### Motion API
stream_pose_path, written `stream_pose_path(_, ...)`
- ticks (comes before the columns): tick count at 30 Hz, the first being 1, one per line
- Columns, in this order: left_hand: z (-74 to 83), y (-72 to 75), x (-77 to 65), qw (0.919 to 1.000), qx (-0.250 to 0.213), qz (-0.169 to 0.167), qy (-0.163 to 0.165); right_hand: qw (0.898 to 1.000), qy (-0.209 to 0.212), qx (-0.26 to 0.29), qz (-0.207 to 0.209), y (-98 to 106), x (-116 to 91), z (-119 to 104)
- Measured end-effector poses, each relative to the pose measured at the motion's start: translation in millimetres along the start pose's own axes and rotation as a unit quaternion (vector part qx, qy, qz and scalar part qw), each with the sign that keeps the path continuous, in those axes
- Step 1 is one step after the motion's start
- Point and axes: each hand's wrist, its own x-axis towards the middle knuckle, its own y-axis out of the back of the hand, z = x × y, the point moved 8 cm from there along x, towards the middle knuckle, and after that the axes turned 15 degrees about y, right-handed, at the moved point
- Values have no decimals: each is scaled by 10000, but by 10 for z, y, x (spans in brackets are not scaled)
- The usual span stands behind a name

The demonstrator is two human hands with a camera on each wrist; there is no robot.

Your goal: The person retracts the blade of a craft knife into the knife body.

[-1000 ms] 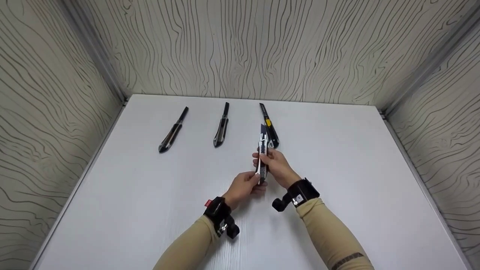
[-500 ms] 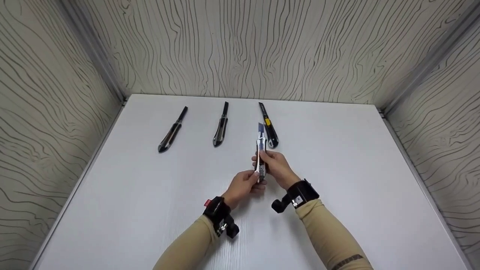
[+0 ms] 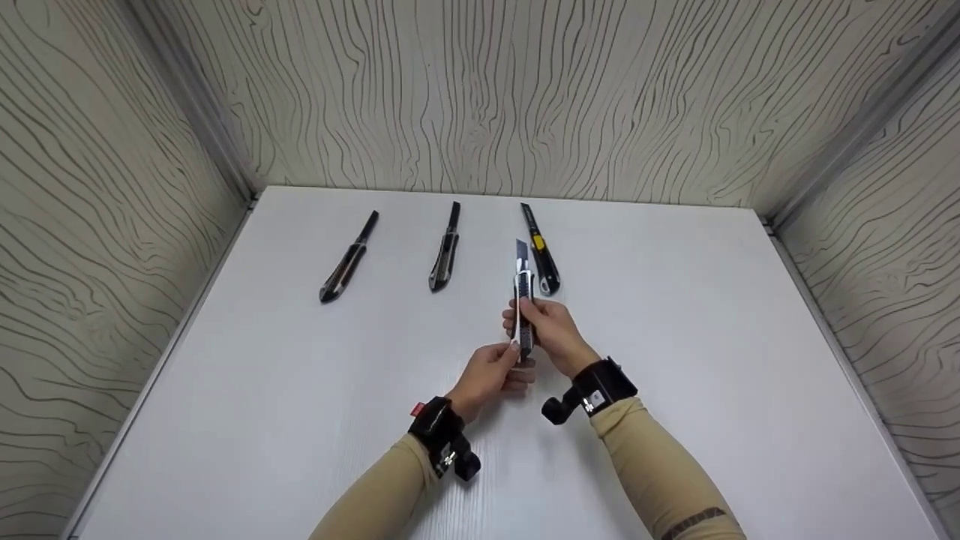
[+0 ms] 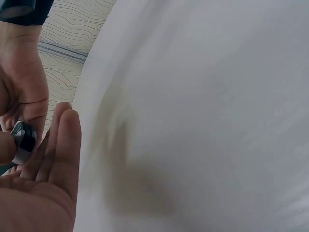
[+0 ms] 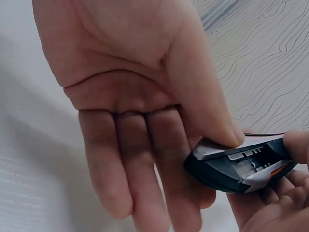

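A silver-and-black utility knife (image 3: 524, 285) is held up between both hands, its blade (image 3: 522, 255) out and pointing to the back of the table. My right hand (image 3: 559, 337) grips the handle from the right, thumb on the slider side. At the tail end, my left hand (image 3: 484, 375) pinches the knife between thumb and fingers. Up close in the right wrist view, the left thumb (image 5: 229, 133) presses the knife's dark end cap (image 5: 212, 171). The left wrist view shows only that tail end (image 4: 24, 140). Behind the blade lies a black-and-yellow utility knife (image 3: 545, 262).
Two more utility knives, one at the left (image 3: 349, 259) and one near the middle (image 3: 444, 259), lie with blades toward the back edge of the white table (image 3: 262, 420). Wood-patterned panels (image 3: 480, 97) enclose the back and sides.
The held knife has shifted slightly toward the back and tilted a little, moving the shine on its blade. Both hands keep their hold. The lying knives have not moved.
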Motion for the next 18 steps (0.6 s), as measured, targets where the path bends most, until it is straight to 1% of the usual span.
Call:
stream_pose_path(4,-3,-27,2,9997,-248,-66,-53,9999,50,105,112,14,12,4)
stream_pose_path(6,6,-29,3,9995,-312,-35,-83,9998,44,105,132,15,13,5)
stream_pose_path(12,1,-45,14,9993,-356,-35,-63,9998,40,97,173,17,5,6)
stream_pose_path(18,-3,-30,24,9996,-277,32,-106,9997,104,92,189,6,-4,-7)
